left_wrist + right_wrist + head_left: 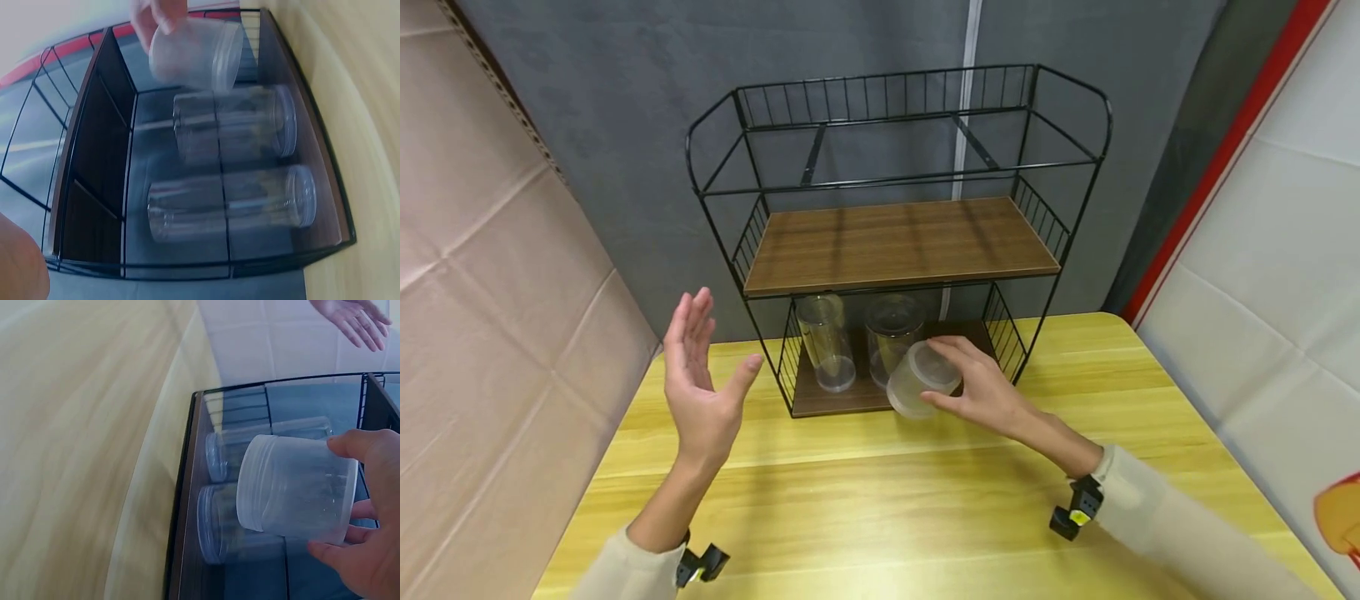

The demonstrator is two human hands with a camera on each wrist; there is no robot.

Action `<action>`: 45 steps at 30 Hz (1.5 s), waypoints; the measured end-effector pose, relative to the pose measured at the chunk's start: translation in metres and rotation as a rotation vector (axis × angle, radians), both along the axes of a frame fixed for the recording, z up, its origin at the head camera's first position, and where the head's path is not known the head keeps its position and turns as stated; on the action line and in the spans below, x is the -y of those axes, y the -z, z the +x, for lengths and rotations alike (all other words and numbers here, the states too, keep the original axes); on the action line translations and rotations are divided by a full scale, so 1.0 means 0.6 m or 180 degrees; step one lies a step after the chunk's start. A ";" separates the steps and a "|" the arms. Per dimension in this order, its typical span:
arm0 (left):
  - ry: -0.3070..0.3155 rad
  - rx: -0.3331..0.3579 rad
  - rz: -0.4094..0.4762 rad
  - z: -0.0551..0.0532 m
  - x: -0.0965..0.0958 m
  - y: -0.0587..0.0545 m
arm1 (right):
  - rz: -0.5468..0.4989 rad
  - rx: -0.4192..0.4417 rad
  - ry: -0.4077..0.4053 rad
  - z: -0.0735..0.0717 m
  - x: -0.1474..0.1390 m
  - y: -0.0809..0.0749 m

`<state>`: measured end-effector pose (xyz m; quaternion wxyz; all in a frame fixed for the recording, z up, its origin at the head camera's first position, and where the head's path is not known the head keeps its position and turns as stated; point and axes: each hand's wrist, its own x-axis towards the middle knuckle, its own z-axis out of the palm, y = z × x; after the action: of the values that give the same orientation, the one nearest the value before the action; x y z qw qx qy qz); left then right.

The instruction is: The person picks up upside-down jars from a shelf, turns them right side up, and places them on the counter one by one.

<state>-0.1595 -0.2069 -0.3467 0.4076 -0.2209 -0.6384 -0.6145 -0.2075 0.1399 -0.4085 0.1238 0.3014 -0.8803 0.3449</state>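
Observation:
My right hand (973,387) grips a short frosted plastic jar (917,385) near its base end, thumb on one side and fingers on the other. In the right wrist view the jar (297,487) is tilted, its ridged end facing the lower shelf board. It is held at the front of the bottom shelf (842,403). Behind it stand a tall clear jar (826,346) on the left and a wider clear jar (887,333) beside it. Left of the rack, my left hand (703,387) is raised in the air with fingers extended, holding nothing.
A black wire rack (730,250) stands on the yellow wood-grain table (865,508) against a grey backdrop. Its middle wooden shelf (902,242) carries nothing; the top tier is only a frame with two crossbars. Pale panels rise at both sides.

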 end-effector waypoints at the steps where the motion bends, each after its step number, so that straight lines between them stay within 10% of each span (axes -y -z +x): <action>1: 0.0048 0.0000 -0.0047 0.004 -0.003 0.003 | -0.0069 0.0000 -0.0005 0.002 0.004 0.000; 18: 0.0750 0.1335 -0.1012 0.027 -0.061 0.080 | -0.1550 0.0741 -0.0414 0.038 0.071 -0.005; 32: 0.1529 0.1932 -0.0266 0.014 -0.089 0.116 | -0.2369 0.1134 -0.0784 0.048 0.106 -0.005; 45: 0.1446 0.2015 -0.0001 0.017 -0.097 0.111 | -0.2345 0.1340 -0.0876 0.049 0.105 0.000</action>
<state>-0.1492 -0.1488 -0.4136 0.0441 -0.1562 -0.6675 -0.7267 -0.1782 0.0770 -0.4082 -0.0061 0.2748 -0.6564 0.7026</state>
